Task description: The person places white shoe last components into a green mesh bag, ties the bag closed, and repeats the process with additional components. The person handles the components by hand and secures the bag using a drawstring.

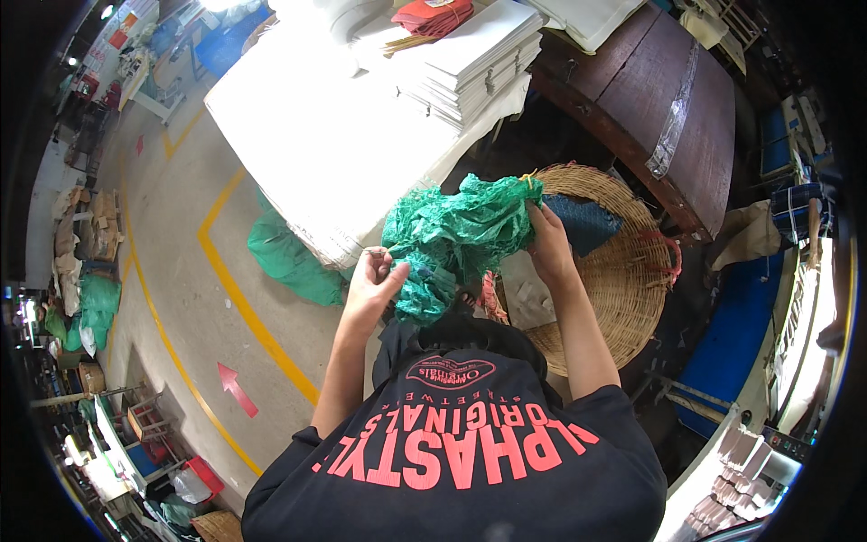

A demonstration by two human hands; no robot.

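So the crumpled green netting (470, 217) is right in front of you, held up in the air between your two hands, just past the near corner of the white-covered table (298, 126), with its lower folds hanging toward your lap. To me it looks like you're mid-handling, sorting out the bunched folds and finding the edges. If I had to judge, the next move calls for a firm pinch at both ends and some gentle sideways tension, because thin, crinkly stuff like that could snag or tear.

Fingers: your left hand (373, 278) has thumb and fingertips curled almost together, seemingly pinching a bit of the netting's left edge. Your right hand (549, 239) is closed around the right end, though some fingertips are tucked behind the folds, so I can't tell exactly how tight.

Just beyond your right hand, there's a big wicker basket (632, 312) tilted your way, with a blue woven piece (585, 221) lying inside. A stack of white sheets (488, 68) sits on the table, a red bundle (433, 16) on top. Off to your left, another green heap (287, 257) lies on the floor (176, 212) beside the table, near the yellow line (266, 339).
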